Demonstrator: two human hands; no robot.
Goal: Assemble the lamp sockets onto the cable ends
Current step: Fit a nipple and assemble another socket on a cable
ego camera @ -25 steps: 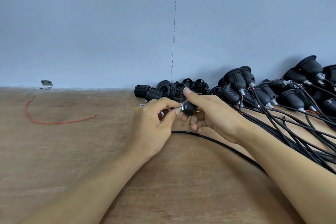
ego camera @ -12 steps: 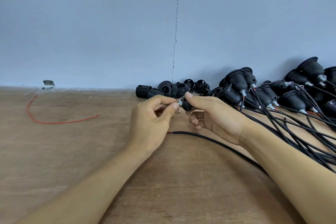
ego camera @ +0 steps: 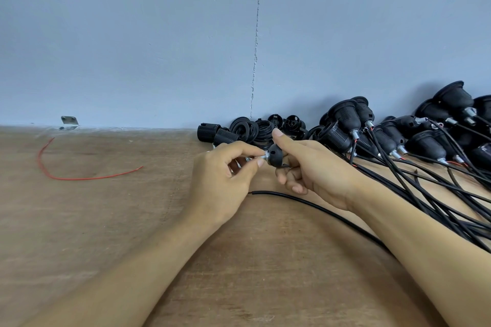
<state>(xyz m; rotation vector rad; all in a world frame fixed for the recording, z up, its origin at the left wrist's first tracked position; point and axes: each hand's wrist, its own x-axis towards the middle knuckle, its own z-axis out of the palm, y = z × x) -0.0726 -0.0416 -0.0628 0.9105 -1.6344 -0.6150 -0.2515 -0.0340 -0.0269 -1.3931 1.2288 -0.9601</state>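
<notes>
The right hand (ego camera: pixel 313 170) held a small socket cap (ego camera: pixel 275 156), a smooth, matte black plastic dome, with the forefinger laid straight over its top and the other fingers curled beneath. The left hand (ego camera: pixel 220 180) met it from the other side, thumb and forefinger pinching a short, silvery threaded stub (ego camera: pixel 263 158) at the cap's narrow end. Whether the stub was already seated in the cap was hard to tell, since the fingertips covered most of it.

Both hands were raised just above the worn, grainy wooden surface (ego camera: pixel 106 233). Below them lay a thin black cable (ego camera: pixel 305 203), round and glossy, its cut end just under the left hand and its length running away beneath the right forearm.

Just beyond the hands, against the pale blue wall (ego camera: pixel 132 34), sat a heap of loose socket parts (ego camera: pixel 247 130): ribbed black barrels and rings. Beyond and outward of the right hand lay finished sockets (ego camera: pixel 345 125), flared black bodies with metal necks, their cables (ego camera: pixel 425 194) fanned along the right forearm.

Well out from the left hand a thin red wire (ego camera: pixel 79 178) curved on the surface, with a small shiny metal bracket (ego camera: pixel 69 122) at the wall's foot.
</notes>
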